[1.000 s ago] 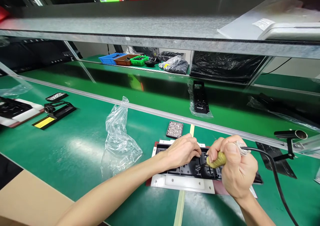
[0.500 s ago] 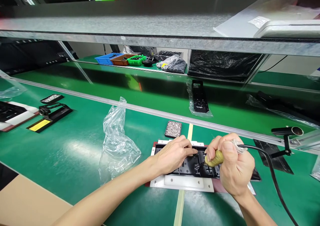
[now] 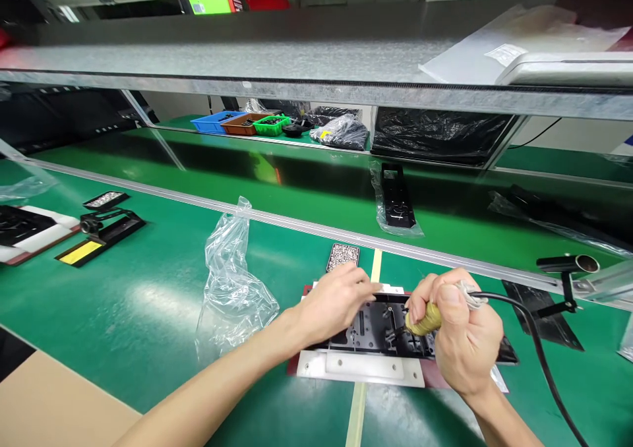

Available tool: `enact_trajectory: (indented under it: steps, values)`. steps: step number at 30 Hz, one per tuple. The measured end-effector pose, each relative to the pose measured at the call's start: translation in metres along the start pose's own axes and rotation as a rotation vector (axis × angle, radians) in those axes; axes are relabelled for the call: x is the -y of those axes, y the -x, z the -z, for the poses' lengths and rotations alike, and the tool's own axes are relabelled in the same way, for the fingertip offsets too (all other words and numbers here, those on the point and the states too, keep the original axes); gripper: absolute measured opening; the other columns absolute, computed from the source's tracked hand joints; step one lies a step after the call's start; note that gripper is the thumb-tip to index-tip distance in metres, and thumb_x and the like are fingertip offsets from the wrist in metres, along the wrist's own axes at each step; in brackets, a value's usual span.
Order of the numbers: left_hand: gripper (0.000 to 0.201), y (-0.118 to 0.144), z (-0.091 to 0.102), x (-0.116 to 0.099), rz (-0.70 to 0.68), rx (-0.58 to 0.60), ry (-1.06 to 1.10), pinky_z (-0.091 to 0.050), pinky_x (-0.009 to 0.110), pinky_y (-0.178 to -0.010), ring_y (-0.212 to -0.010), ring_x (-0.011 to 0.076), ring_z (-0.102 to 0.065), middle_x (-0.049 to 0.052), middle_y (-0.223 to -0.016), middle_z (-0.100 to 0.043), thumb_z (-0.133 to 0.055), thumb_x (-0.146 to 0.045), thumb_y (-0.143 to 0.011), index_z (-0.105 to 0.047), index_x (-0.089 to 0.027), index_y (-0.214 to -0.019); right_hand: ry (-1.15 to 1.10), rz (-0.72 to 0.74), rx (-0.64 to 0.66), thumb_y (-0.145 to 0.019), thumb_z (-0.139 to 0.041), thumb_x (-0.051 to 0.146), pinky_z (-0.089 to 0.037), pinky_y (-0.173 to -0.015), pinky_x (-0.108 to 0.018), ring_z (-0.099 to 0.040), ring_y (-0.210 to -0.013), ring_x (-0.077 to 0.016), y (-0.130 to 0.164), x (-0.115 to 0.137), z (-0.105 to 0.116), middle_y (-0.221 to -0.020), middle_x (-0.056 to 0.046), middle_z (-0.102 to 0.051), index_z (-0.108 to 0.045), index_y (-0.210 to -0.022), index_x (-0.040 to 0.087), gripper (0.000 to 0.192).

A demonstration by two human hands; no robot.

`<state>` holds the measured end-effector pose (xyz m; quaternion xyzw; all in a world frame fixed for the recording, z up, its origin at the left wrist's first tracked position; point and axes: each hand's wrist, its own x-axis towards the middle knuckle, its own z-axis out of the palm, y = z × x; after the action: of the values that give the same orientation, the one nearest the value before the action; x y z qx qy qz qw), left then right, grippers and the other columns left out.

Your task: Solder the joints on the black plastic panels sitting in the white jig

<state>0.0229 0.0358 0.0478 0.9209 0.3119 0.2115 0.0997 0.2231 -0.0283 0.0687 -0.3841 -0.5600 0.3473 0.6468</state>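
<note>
My right hand [image 3: 462, 338] grips a soldering iron [image 3: 424, 320] with a yellowish handle and a black cable [image 3: 539, 348]; its tip points down-left onto a black plastic part [image 3: 373, 328]. That part lies in a white jig [image 3: 361, 366] on the green bench. My left hand [image 3: 333, 302] rests at the part's far left edge, fingers pinched toward the far side, just below a small black tray of tiny metal pieces [image 3: 343, 256]. Whether the fingers hold anything is hidden.
A crumpled clear plastic bag [image 3: 232, 282] stands left of the jig. A black iron stand [image 3: 566, 279] sits at right. Another stand [image 3: 101, 226] and jig lie far left. A bagged black part [image 3: 395, 200] lies on the conveyor; coloured bins [image 3: 240, 122] stand behind.
My left hand has slid from the middle of the black part toward its far left edge, nearer the small tray. The right hand and iron have stayed nearly in place.
</note>
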Motion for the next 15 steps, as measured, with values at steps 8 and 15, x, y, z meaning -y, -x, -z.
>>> enact_trajectory:
  steps: [8,15]
  values:
    - [0.023,0.0,-0.013,0.094,0.394,-0.034,0.054,-0.05,0.035,-0.092,-0.098,0.0232,-0.061,0.004,-0.103,-0.074,-0.055,-0.021,-0.102,-0.076,-0.022,-0.11,-0.012,-0.037,0.022,-0.106,-0.046,0.033,-0.041,-0.048,-0.027,-0.055,-0.058,-0.013,0.006,-0.018,0.008,-0.07,0.0,-0.056,-0.049,-0.083,0.021,0.026]
    - [0.018,-0.021,-0.03,0.104,0.386,0.013,0.042,-0.05,0.033,-0.089,-0.1,0.0238,-0.063,0.003,-0.098,-0.075,-0.059,-0.013,-0.095,-0.075,-0.02,-0.093,-0.001,-0.024,0.016,-0.106,-0.044,0.033,-0.04,-0.047,-0.026,-0.054,-0.057,-0.0126,0.004,-0.016,0.006,-0.069,0.0,-0.056,-0.048,-0.083,0.021,0.026]
